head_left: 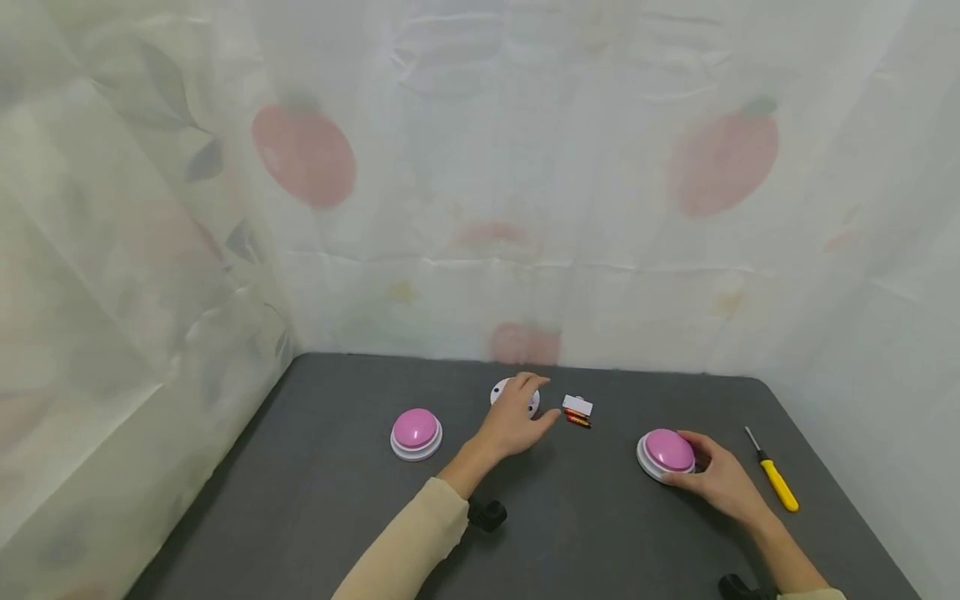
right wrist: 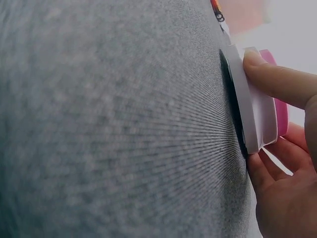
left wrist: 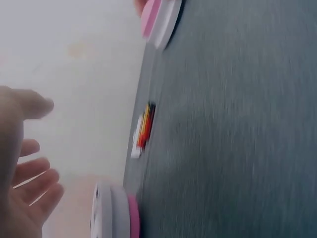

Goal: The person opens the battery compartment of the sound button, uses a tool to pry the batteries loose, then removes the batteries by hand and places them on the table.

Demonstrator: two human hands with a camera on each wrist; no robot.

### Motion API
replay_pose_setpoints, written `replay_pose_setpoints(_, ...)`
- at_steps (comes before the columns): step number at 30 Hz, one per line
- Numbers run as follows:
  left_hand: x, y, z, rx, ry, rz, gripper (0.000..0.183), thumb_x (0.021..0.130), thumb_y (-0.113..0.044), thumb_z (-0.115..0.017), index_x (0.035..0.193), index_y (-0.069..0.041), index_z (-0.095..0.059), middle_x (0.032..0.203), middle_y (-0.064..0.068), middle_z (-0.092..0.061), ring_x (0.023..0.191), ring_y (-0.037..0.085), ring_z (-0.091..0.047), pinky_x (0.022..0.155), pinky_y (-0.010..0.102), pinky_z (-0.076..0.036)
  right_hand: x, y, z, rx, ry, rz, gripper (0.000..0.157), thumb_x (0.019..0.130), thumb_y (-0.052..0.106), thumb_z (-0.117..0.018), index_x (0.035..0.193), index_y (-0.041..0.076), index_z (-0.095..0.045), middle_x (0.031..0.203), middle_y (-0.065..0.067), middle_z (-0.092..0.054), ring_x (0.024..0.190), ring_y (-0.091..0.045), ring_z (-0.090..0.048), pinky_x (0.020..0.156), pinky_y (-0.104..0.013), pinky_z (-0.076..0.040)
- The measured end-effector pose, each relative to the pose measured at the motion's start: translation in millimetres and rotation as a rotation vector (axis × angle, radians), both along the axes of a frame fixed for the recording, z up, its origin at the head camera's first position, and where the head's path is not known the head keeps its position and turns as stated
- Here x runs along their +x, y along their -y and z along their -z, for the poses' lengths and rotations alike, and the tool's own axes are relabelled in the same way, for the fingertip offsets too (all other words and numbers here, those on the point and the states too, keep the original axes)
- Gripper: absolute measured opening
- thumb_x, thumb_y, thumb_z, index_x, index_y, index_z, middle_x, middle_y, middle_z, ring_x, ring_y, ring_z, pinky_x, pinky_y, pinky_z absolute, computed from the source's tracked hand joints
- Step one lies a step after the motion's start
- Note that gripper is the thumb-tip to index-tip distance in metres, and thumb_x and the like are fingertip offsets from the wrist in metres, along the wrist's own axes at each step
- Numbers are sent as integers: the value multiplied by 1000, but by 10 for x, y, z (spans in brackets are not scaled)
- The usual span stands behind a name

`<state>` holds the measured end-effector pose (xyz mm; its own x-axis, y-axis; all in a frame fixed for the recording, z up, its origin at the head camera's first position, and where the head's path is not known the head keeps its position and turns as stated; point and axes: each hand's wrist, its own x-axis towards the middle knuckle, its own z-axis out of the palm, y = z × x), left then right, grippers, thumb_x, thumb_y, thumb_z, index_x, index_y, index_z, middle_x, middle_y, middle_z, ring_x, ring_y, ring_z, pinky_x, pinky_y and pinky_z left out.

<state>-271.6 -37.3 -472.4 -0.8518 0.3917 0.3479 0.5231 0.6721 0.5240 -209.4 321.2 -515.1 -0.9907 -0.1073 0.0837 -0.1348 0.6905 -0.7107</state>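
My left hand, fingers spread and relaxed, is above an overturned push button near the table's far edge. In the left wrist view that button lies pink side down, and the hand is apart from it with nothing in its fingers. On the right, a pink-domed push button with a white base sits upright, gripped at its side by my right hand. The right wrist view shows the thumb on one side of the button's white base and the fingers on the other.
Another pink push button stands upright on the left. A small white cover and orange-and-black batteries lie at the middle back. A yellow-handled screwdriver is at the right. Patterned curtains border the dark table.
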Motion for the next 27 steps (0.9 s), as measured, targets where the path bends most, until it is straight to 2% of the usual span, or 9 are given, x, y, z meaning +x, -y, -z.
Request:
replay_pose_setpoints(2, 39, -86, 1, 1, 2, 39, 55, 99, -40, -63, 144, -10, -54, 141, 7, -52, 130, 26, -52, 102, 44, -46, -2, -5, 11, -5, -1, -2, 82, 81, 33, -86, 142, -6, -49, 136, -29, -56, 117, -42, -60, 92, -39, -53)
replay_pose_setpoints(4, 59, -170, 8, -5, 6, 66, 56, 99, -42, -63, 145, -10, -53, 141, 5, -52, 130, 24, -52, 104, 41, -45, -4, -7, 22, -8, -4, -4, 81, 81, 32, -87, 142, -6, -49, 136, -28, -56, 117, -41, -60, 91, -36, -53)
replay_pose_setpoints(8, 74, -334, 46, -40, 31, 98, 59, 99, -44, -62, 147, -12, -51, 143, 4, -52, 133, 21, -50, 107, 39, -42, 0, -2, 22, -11, -8, 0, 82, 80, 32, -88, 141, -6, -50, 135, -28, -57, 118, -42, -60, 94, -47, -52)
replay_pose_setpoints(14, 121, -579, 119, -82, 106, 141, 63, 100, -48, -60, 152, -16, -45, 146, 3, -49, 134, 20, -49, 107, 38, -43, -3, 0, 2, -17, -11, -3, 81, 80, 32, -88, 141, -6, -51, 135, -27, -58, 118, -41, -60, 95, -50, -51)
replay_pose_setpoints(17, 130, -700, 149, -96, 123, 169, 66, 98, -49, -62, 152, -14, -45, 146, 3, -49, 134, 18, -49, 107, 35, -42, 1, 9, 2, -29, -9, -6, 82, 80, 32, -88, 141, -7, -50, 135, -28, -57, 118, -43, -60, 96, -54, -48)
replay_pose_setpoints(22, 132, -869, 175, -110, 159, 188, 70, 96, -50, -65, 152, -13, -44, 146, 3, -49, 135, 14, -48, 108, 31, -40, 4, 6, 7, -40, -11, -13, 82, 80, 32, -88, 141, -7, -49, 135, -29, -57, 119, -44, -59, 96, -55, -48)
replay_pose_setpoints(25, 130, -943, 211, -107, 198, 192, 71, 95, -50, -67, 152, -14, -44, 146, 2, -49, 135, 13, -47, 109, 30, -39, 0, -1, 15, -42, -16, -22, 82, 80, 32, -88, 141, -6, -50, 134, -27, -58, 118, -41, -60, 96, -48, -51)
replay_pose_setpoints(27, 130, -982, 243, -109, 226, 197, 72, 94, -49, -68, 152, -14, -44, 146, 1, -49, 135, 11, -47, 109, 29, -39, -3, -4, 23, -41, -17, -23, 81, 79, 33, -89, 140, -5, -51, 133, -25, -59, 117, -38, -61, 94, -38, -53)
